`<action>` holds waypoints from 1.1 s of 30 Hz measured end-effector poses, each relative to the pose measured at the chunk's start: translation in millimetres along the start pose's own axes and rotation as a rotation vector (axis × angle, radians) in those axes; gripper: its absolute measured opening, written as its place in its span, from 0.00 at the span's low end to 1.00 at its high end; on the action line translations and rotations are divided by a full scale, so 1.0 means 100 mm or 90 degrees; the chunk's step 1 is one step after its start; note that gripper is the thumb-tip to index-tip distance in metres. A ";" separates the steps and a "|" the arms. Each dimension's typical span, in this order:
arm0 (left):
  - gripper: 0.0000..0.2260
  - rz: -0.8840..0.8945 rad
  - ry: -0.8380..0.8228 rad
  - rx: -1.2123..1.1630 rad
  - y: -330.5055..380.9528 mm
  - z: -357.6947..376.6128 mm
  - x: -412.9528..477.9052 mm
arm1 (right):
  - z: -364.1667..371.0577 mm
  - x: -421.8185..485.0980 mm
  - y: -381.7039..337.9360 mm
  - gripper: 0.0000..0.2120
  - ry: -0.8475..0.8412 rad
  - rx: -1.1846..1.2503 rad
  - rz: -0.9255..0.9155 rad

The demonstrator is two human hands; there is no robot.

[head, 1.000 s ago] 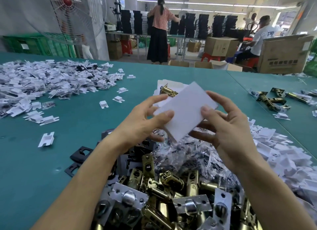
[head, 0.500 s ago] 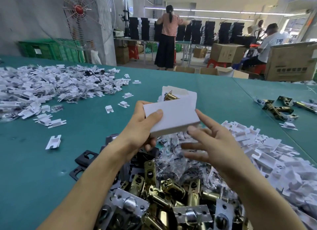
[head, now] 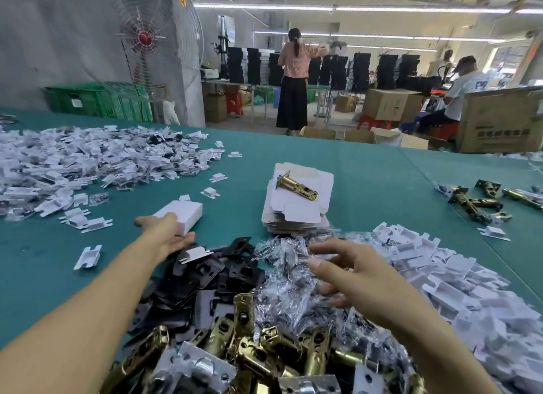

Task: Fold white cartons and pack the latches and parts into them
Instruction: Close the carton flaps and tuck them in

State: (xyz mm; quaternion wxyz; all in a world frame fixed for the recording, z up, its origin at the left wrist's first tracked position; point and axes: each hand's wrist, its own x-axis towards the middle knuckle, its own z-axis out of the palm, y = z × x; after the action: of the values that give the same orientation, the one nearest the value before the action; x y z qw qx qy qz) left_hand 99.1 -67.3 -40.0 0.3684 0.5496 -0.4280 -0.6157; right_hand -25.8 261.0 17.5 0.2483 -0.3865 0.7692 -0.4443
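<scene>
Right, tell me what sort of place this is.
Probably a factory packing floor for door hardware: a green table heaped with brass latches, a stack of flat white cartons, and brown shipping boxes beyond, near other workers.

Standing fan (head: 145, 37), green crates (head: 97, 102), cardboard box (head: 390, 104), standing person (head: 295, 79)

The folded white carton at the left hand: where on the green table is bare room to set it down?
Bare cloth lies between the carton and the stack of flat cartons, also right of that stack up to the loose brass latches. Crowded: the left heap of white pieces and the near piles of black plates.
</scene>
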 end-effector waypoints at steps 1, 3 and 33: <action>0.22 0.010 0.014 0.082 -0.03 -0.04 0.03 | 0.00 0.01 0.01 0.13 0.005 -0.009 0.002; 0.31 0.075 0.060 0.302 -0.06 -0.12 0.07 | 0.00 0.01 0.03 0.13 0.016 -0.044 -0.005; 0.10 0.969 -0.305 0.963 0.15 1.30 -0.74 | -0.05 2.12 0.02 0.08 0.244 -0.368 -0.060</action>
State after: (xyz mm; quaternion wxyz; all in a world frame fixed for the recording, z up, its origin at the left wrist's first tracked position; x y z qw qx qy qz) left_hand -21.3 11.3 4.8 0.1273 0.0919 -0.9822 0.1034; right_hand -153.0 90.9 10.0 -0.0415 -0.3856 0.8770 -0.2835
